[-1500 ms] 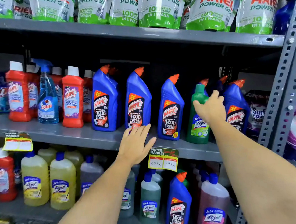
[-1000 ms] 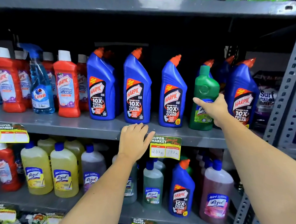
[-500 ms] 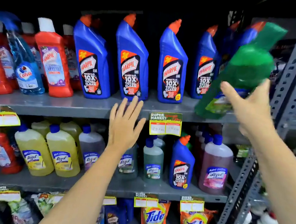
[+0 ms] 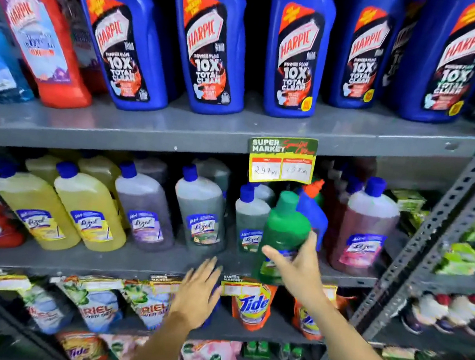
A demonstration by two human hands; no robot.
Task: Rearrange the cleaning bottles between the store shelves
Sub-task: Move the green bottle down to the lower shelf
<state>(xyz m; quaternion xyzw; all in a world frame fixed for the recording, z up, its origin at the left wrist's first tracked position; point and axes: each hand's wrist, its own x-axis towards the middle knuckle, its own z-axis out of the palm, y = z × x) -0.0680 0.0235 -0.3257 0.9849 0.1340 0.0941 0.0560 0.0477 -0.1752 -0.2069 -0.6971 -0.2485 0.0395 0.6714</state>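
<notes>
My right hand (image 4: 297, 266) grips a green Lizol bottle (image 4: 285, 229) around its lower body. The bottle is upright at the front of the lower shelf (image 4: 134, 260), in front of a blue Harpic bottle (image 4: 313, 211) with an orange cap. My left hand (image 4: 199, 291) is open with its fingers spread against the front lip of that lower shelf, holding nothing. On the upper shelf (image 4: 205, 135) stands a row of blue Harpic bottles (image 4: 297, 57).
Yellow Lizol bottles (image 4: 86, 208), greyish Lizol bottles (image 4: 201, 208) and a pink one (image 4: 367, 225) fill the lower shelf. Red Harpic bottles (image 4: 40, 36) stand upper left. A price tag (image 4: 282, 161) hangs from the upper shelf. Detergent pouches (image 4: 251, 304) sit below. A perforated grey upright (image 4: 443, 222) runs along the right.
My right hand has carried the green bottle from the upper shelf down to the lower shelf. My left hand dropped from the upper shelf edge to the lower one. The view has tilted down.
</notes>
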